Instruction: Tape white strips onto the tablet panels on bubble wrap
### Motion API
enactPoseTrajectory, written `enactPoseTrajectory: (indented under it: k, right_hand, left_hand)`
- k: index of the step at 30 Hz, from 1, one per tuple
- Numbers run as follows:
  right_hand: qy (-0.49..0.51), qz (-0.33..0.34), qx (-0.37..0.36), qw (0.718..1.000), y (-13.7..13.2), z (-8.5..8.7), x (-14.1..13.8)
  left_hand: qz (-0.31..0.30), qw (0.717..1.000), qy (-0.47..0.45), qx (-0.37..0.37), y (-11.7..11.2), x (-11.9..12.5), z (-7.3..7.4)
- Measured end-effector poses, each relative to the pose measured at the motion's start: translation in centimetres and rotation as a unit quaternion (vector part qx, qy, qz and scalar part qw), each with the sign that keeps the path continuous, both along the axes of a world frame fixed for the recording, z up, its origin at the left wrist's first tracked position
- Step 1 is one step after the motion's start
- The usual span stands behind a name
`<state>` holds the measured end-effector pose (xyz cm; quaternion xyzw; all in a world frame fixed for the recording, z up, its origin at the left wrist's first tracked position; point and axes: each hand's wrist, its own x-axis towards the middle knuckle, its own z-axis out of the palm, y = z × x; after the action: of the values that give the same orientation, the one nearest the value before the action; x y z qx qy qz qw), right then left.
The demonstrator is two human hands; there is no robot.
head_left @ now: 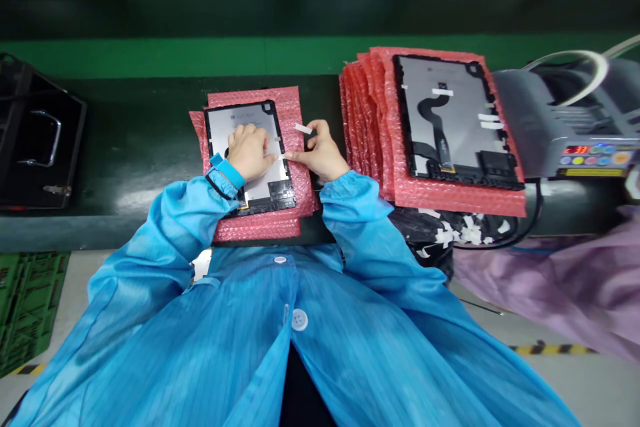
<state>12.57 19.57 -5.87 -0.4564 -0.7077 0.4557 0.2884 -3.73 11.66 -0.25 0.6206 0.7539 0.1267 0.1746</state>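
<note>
A tablet back panel (250, 157) lies on pink bubble wrap (290, 107) on the dark bench in front of me. My left hand (249, 150) rests on the panel with its fingers curled, pressing a small white tape strip at the panel's right edge. My right hand (320, 155) sits just right of the panel, fingers pinched on the same strip (283, 156). Another white strip (303, 128) sticks up by my right fingertips. Both arms wear blue sleeves.
A second tablet panel (453, 120) lies on a stack of pink bubble wrap sheets (370, 120) at the right. A grey tape dispenser machine (565, 120) stands further right. A black tray (35, 140) sits at the left. A purple-sleeved person (560, 280) is at the lower right.
</note>
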Motion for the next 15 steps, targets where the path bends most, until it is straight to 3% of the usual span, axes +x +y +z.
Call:
enactPoseTrajectory:
  k: [4,10,12,15]
  right_hand:
    - [0.029,-0.025,-0.029,0.999,-0.5,1.3,0.3]
    - [0.041,0.107,-0.006,0.993,-1.7,4.7,-0.4]
    - [0.033,0.115,-0.013,0.993,-1.8,4.9,-0.6]
    - [0.024,0.076,-0.031,0.996,-1.6,4.5,-0.9]
  left_hand:
    - [-0.005,0.998,-0.052,0.045,0.7,-1.6,0.1]
    - [-0.090,0.986,-0.108,0.092,1.4,-2.4,1.0]
    - [-0.094,0.986,-0.109,0.081,1.4,-2.3,0.9]
    - [-0.075,0.990,-0.107,0.059,1.2,-2.1,0.6]
